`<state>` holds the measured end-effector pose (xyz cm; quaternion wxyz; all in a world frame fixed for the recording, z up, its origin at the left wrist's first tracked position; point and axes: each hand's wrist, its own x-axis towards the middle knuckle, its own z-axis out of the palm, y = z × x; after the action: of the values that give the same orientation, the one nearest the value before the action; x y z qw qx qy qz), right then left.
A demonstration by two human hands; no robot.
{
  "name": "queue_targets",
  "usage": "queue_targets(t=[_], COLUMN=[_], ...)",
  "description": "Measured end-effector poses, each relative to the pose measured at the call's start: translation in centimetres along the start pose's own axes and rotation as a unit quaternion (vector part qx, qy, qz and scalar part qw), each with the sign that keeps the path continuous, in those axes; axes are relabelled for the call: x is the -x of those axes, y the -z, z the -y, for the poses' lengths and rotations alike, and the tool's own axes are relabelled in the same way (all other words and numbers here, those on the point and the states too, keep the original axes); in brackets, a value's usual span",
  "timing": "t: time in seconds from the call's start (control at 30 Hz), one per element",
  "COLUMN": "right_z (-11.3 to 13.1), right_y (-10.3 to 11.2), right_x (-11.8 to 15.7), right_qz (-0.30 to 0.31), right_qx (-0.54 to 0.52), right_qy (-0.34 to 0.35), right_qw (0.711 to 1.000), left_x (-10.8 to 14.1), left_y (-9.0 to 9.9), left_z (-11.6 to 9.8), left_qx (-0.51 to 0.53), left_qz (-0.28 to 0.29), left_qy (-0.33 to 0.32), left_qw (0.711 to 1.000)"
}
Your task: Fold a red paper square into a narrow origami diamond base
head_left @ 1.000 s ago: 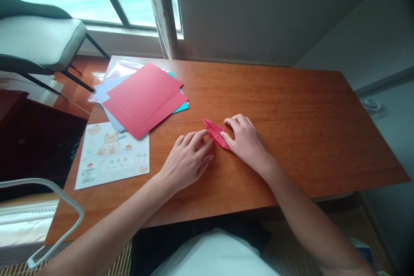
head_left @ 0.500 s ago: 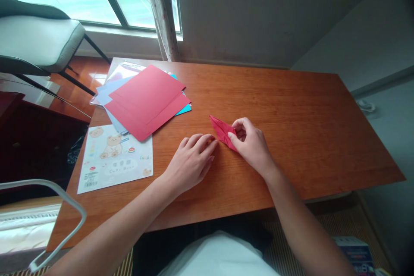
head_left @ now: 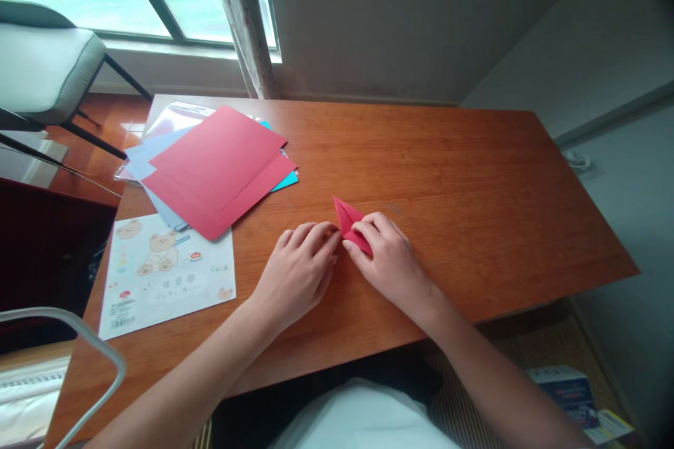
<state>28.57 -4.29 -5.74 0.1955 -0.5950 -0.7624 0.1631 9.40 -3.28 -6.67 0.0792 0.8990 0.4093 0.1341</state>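
A small piece of folded red paper [head_left: 347,214] lies on the wooden table, its pointed tip facing away from me. My left hand [head_left: 301,263] pinches the paper's left corner between thumb and fingertips. Over the right side of the paper is my right hand [head_left: 387,252], its fingers bent and closed on it, thumb near the left fingertips. The fingers of both hands cover part of the folds.
Red sheets [head_left: 221,161] lie fanned over pale blue and bright blue paper at the table's left. In front of them is a white bear-print sheet [head_left: 168,277]. A chair [head_left: 47,74] stands beyond the left edge; a white curved tube [head_left: 105,347] rises at lower left.
My right hand has shifted left over the folded paper, and its fingers now press on top of it. The paper has turned, its tip pointing more directly away. The camera view has shifted slightly.
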Motion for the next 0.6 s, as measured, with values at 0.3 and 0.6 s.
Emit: queue_targets(t=[0.3,0.6], right_z=[-2.3,-3.5], right_y=[1.8,1.6], right_x=[-0.5,-0.7], right_qz=[-0.003,0.01], right_qx=[-0.245,-0.015], right_qy=[-0.081,-0.096], right_qw=[0.966,0.995], left_x=[-0.7,-0.1], left_y=[0.2,-0.1], left_z=[-1.7,-2.1], left_qx=[-0.015,-0.041], left_qz=[0.032,0.024], left_qy=[-0.036,-0.041], left_qw=[0.999,0.998])
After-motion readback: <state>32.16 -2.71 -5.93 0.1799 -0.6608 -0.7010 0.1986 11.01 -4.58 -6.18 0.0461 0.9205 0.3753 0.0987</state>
